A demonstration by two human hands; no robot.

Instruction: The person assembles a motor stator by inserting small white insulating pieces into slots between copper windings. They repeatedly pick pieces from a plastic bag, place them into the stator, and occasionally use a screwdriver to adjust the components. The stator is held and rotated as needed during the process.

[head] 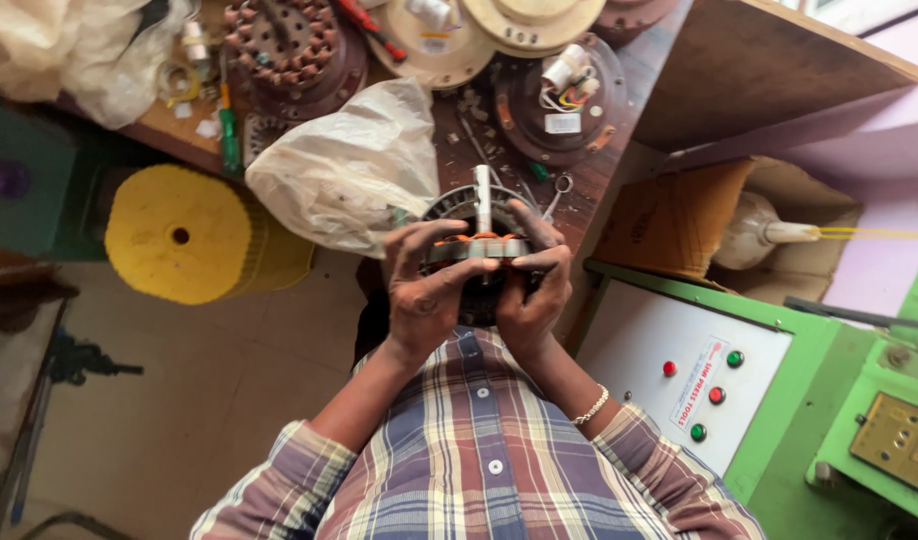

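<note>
A round metal motor stator [476, 246] with copper windings and a steel shaft sticking up is held edge-on in front of my chest. My left hand [424, 290] wraps its left side, fingers curled over the rim. My right hand [535, 285] grips its right side, thumb and fingers on the rim. Both hands are dirty with grease. A bracelet sits on my right wrist.
The wooden bench [599, 180] beyond holds several fan motor housings [564, 95], a wound stator [284, 40], a screwdriver [229, 130] and a crumpled plastic bag [349, 165]. A yellow spool [184, 235] stands at left. A green machine with a button panel [694, 385] is at right.
</note>
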